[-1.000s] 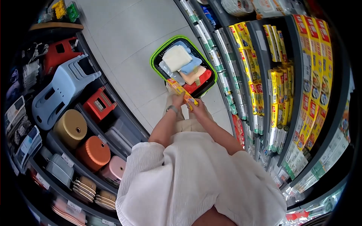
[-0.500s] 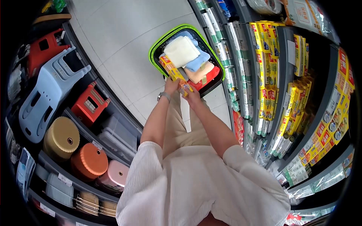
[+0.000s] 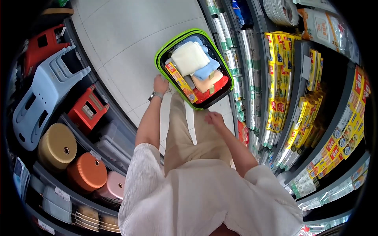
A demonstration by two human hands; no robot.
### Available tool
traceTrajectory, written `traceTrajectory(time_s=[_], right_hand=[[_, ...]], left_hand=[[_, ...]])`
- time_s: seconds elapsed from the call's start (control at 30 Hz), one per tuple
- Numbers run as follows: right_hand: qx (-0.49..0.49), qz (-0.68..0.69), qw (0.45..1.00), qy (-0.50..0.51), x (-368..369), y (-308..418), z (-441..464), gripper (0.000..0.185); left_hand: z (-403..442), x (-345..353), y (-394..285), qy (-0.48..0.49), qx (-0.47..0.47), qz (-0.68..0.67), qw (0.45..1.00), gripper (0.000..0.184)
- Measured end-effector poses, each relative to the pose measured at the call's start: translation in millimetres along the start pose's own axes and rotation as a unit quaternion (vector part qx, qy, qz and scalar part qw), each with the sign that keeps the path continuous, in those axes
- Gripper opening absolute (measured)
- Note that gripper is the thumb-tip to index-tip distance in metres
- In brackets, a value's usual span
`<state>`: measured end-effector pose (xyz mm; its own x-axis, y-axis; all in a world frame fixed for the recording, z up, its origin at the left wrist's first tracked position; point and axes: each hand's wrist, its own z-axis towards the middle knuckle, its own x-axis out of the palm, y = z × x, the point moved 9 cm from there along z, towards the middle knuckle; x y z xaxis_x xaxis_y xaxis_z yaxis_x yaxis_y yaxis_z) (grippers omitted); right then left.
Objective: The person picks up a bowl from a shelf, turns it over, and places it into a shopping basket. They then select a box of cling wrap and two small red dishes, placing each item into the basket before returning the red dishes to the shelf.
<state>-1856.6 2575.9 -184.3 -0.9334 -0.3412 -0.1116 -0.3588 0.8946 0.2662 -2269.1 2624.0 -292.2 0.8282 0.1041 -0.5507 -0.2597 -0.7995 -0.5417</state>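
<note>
A black shopping basket with a bright green rim (image 3: 159,55) sits in front of my legs. Inside, a long yellow-and-red box (image 3: 181,82) lies along the left wall. Beside it are a folded cream cloth (image 3: 190,58), a blue cloth (image 3: 207,70), a peach cloth (image 3: 208,81) and a red package (image 3: 212,89). My left hand (image 3: 160,83), with a watch at the wrist, is just outside the basket's left edge; its fingers are mostly hidden. Below the basket's near right corner, my right hand (image 3: 214,118) is loosely curled, with nothing visible in it.
On the left shelf stand a light blue plastic stool (image 3: 41,94), red stools (image 3: 88,110) and round lidded bins, one orange (image 3: 87,171). The right shelf holds rows of yellow boxes (image 3: 279,78) and wrapped rolls (image 3: 252,70). Grey floor tiles (image 3: 126,35) lie beyond.
The yellow-and-red box, held in both hands before, now rests in the basket, let go. My left hand has moved left outside the basket, and my right hand has drawn back toward my body.
</note>
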Motion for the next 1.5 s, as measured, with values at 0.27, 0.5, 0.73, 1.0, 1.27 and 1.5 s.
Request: traceTrajectory(time_s=[0.27, 0.5, 0.73, 1.0, 1.27, 1.5], right_hand=[[0.061, -0.052, 0.992, -0.097, -108, -85, -86, 0.029], [0.027, -0.029, 0.993, -0.114, -118, -86, -111, 0.031], [-0.116, -0.035, 0.989, -0.088, -93, 19, -92, 0.024], [-0.521, -0.309, 0.759, -0.237, -74, 280, -213, 0.059], [-0.579, -0.415, 0.669, -0.212, -121, 307, -309, 0.054], [-0.625, -0.530, 0.569, -0.069, -157, 286, -319, 0.038]], left_hand=[[58, 11, -44, -0.016, 0.023, -0.038, 0.999, 0.089], [36, -29, -63, -0.172, -0.046, -0.055, 0.982, 0.066], [-55, -70, -132, -0.067, 0.004, -0.206, 0.976, 0.030], [-277, -83, -254, 0.097, 0.154, -0.102, 0.978, 0.032], [-402, -27, -281, 0.019, 0.171, 0.012, 0.985, 0.029], [-473, 26, -297, -0.062, 0.190, 0.055, 0.978, 0.029]])
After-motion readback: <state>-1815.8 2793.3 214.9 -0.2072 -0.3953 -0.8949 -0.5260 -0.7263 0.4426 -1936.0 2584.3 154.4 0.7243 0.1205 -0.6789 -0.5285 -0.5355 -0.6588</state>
